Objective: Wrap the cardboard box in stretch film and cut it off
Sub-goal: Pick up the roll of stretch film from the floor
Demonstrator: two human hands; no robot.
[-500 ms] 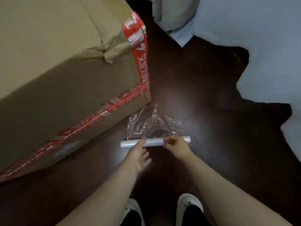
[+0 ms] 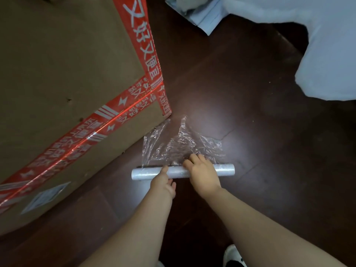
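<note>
Preparing the film is the step in hand; no film is yet lying on the cardboard box [image 2: 63,89]. The stretch film roll [image 2: 183,171] is lying on the dark floor [image 2: 260,151], just beside the box's taped lower corner. A crumpled loose film sheet [image 2: 179,145] is trailing from the roll toward that corner. The left hand [image 2: 163,183] is resting its thumb on the roll, its other fingers loose and gripping nothing. The right hand [image 2: 202,170] is lying across the roll's middle, fingertips pressing on the loose sheet; whether it is pinching the sheet cannot be told. The next move is likely calling for 2 actions: smoothing the free edge and anchoring it against the box corner before unrolling around the box.
</note>
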